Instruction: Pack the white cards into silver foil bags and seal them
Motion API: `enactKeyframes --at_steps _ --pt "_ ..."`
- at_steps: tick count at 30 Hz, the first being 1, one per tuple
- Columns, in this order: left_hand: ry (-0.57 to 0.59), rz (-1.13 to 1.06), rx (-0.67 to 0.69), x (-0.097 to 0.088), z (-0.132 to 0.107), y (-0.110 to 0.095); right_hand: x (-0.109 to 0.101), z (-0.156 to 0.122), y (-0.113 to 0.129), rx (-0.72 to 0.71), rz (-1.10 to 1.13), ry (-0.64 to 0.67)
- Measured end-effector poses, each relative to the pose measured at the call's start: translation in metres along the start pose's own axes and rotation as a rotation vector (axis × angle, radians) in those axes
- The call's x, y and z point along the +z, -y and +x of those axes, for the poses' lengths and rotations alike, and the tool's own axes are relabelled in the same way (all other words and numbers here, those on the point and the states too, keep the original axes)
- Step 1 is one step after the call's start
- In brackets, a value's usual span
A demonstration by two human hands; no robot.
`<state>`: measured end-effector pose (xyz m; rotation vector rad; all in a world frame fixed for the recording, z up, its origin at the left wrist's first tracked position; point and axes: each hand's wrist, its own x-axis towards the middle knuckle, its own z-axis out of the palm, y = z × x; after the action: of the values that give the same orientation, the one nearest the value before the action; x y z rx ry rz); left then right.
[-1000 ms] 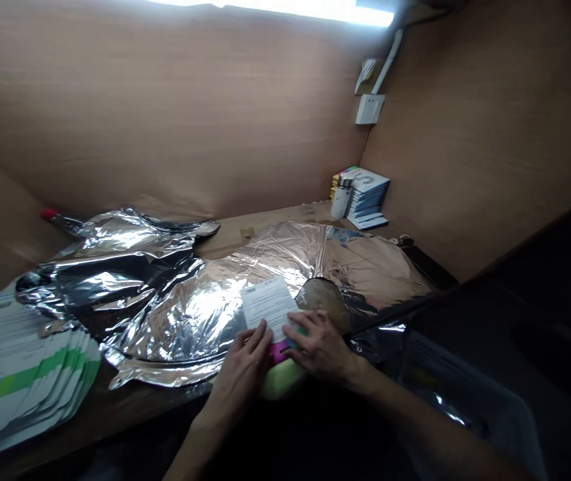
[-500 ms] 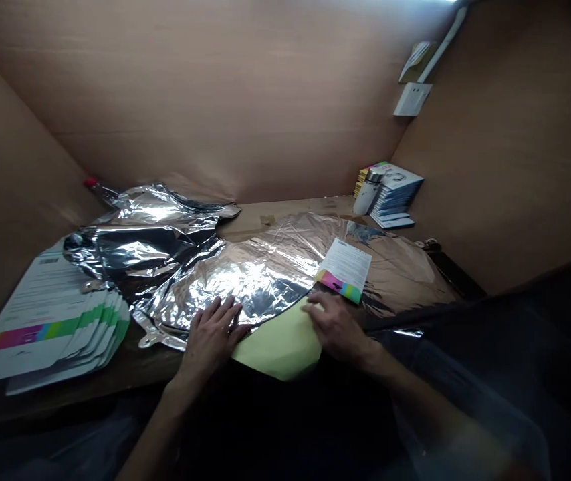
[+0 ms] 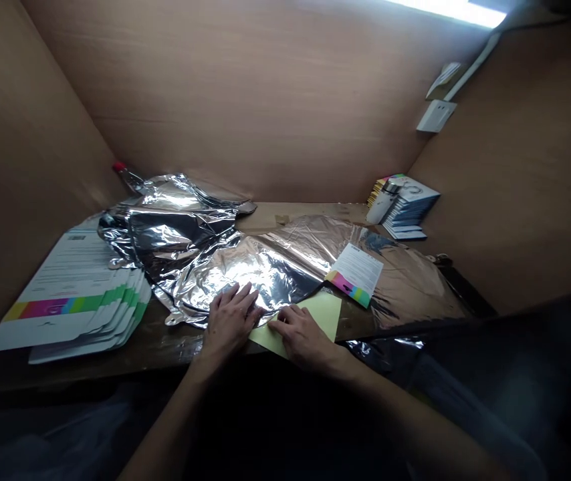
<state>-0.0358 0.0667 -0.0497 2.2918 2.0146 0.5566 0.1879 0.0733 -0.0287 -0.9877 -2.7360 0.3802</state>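
Pale yellow-green and plain, a thin sheet [image 3: 324,312] with a straight right edge and a sharp upper corner lies at the front of the desk [image 3: 162,339]. Beside it spreads crumpled silver foil [image 3: 285,264], mirror-bright, creased all over, with a rounded front edge that meets the sheet; which of the two is on top there is hard to tell.

Both hands are at this edge. The left hand [image 3: 230,319] rests palm down on the foil, fingers extended and slightly parted, gripping nothing, just left of the sheet. The right hand [image 3: 305,337] is over the sheet, covering its middle, fingers bent and the tips drawn close together near the foil's edge; whether they pinch anything cannot be told. The sheet shows on both sides of this hand, its larger visible part up and to the right.

Beyond that corner, a white printed card [image 3: 356,270] with a multicoloured band lies at a slant, partly over the foil.
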Motion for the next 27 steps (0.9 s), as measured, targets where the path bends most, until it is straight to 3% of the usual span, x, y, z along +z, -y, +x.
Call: enactKeyframes --at_steps 6,14,27 --pt "-0.004 0.023 -0.013 -0.002 0.000 -0.004 0.004 0.009 -0.008 -0.023 0.134 -0.039" --pt "-0.023 0.006 -0.013 0.002 -0.002 -0.002 0.001 0.026 -0.007 -0.054 -0.035 -0.026" --pt "-0.028 0.001 -0.023 0.001 -0.002 -0.003 0.009 0.015 -0.010 -0.103 -0.039 -0.052"
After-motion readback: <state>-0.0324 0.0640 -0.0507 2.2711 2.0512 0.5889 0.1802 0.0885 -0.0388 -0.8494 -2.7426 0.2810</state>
